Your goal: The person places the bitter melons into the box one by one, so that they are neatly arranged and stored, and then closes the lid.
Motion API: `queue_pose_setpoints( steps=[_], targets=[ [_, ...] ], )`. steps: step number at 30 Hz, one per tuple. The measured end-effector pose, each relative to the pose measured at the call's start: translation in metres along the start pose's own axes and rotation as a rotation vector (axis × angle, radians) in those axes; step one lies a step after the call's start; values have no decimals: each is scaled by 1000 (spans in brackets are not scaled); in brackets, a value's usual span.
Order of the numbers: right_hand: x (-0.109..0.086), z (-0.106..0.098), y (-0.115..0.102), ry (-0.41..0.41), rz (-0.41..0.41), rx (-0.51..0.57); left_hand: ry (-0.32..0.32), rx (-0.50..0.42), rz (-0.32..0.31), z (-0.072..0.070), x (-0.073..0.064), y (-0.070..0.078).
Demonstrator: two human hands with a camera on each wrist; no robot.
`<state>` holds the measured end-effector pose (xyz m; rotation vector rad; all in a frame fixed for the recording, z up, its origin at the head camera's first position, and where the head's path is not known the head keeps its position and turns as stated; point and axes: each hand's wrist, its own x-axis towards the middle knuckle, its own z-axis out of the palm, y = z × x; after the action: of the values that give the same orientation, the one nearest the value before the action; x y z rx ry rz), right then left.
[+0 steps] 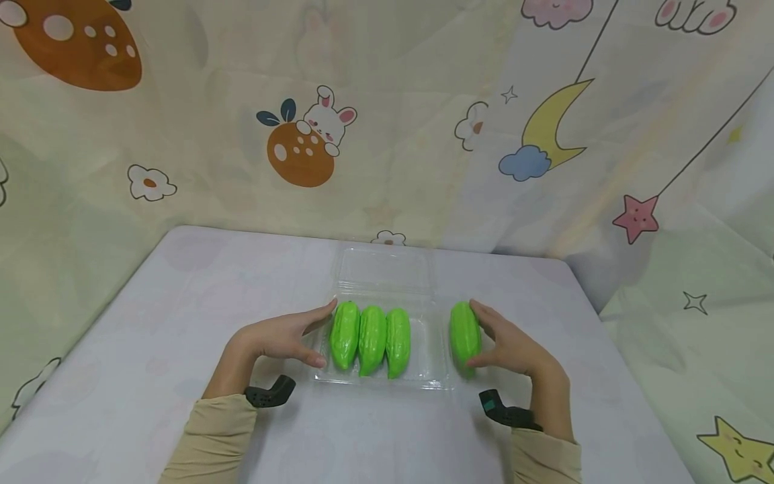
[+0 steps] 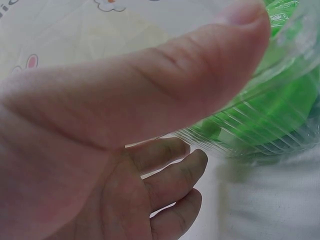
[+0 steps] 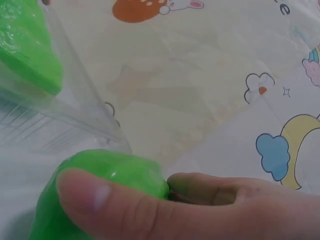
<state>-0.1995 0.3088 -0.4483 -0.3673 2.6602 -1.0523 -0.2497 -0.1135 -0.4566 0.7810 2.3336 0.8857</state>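
Note:
A clear plastic clamshell box (image 1: pixel 431 349) lies with its lid folded back, and three shiny green toy bitter melons (image 1: pixel 372 339) stand side by side in its left part. At the box's left edge is my left hand (image 1: pixel 284 336), thumb and fingers spread and relaxed. In the left wrist view its thumb (image 2: pixel 200 65) overlaps the box's rim, and the other fingers lie outside the ribbed wall. To the right of the box, my right hand (image 1: pixel 510 343) holds another bitter melon (image 1: pixel 464 336) between thumb and fingers, the thumb across its near end (image 3: pixel 115 165).
The transparent lid (image 1: pixel 383 269) lies toward the back of the white table (image 1: pixel 242 269). A printed cloth (image 1: pixel 399 134) hangs behind the table. Each wrist wears a dark camera band, the left (image 1: pixel 270 392) and the right (image 1: pixel 508 411).

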Motion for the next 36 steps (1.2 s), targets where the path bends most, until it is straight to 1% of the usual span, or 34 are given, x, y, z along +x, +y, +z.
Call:
queue_pose_setpoints(
  steps=[8,18,22,29,36],
  targets=[
    [-3,-5,-8,25,-20,-33,1,0,5,0,0,-1],
    [-8,-10,-25,51,-45,-69,-5,-6,13,0,0,0],
    [-11,-10,-34,58,-72,-74,-5,-3,14,0,0,0],
    [-9,-6,-51,67,-123,-119,-3,1,8,0,0,0],
    [-1,3,-55,67,-126,-138,-11,-20,13,0,0,-1]
  ],
)
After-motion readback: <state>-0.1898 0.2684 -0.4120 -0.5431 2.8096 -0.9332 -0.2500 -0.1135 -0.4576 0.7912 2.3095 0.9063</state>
